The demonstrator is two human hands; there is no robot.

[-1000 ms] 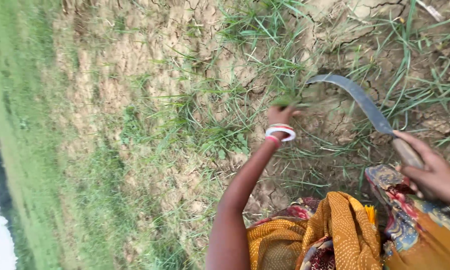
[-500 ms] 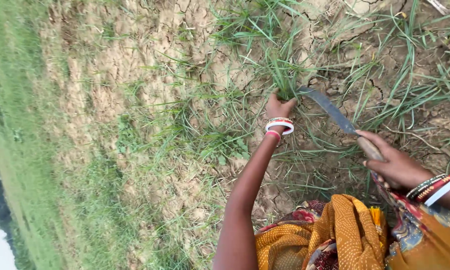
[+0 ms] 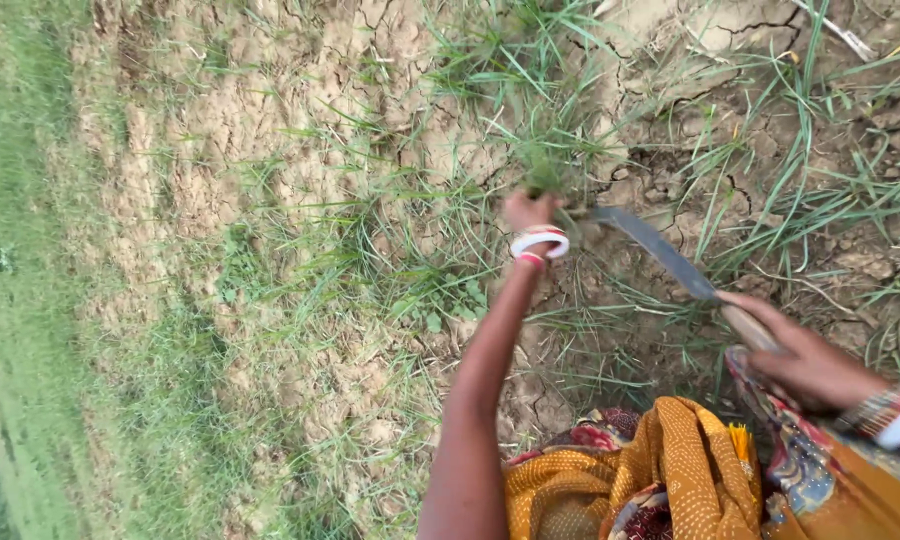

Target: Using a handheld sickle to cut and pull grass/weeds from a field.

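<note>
Your left hand point(image 3: 528, 210) closes around a tuft of grass point(image 3: 544, 165), so its fingers and the base of the blades are hidden from you, and the tip of the sickle point(image 3: 660, 252) disappears behind that same tuft. Your right hand point(image 3: 808, 362) covers most of the wooden handle, and your right forearm with its bangles point(image 3: 895, 412) is cut off by the right edge. The patterned orange cloth point(image 3: 670, 470) runs off the bottom edge, and the green strip along the left edge is too blurred to make out.

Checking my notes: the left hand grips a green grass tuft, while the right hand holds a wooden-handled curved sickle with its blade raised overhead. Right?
Not quite. The head view shows the wooden-handled curved sickle low, its blade tip at the green grass tuft beside the left hand; the right hand holds the handle.
</note>
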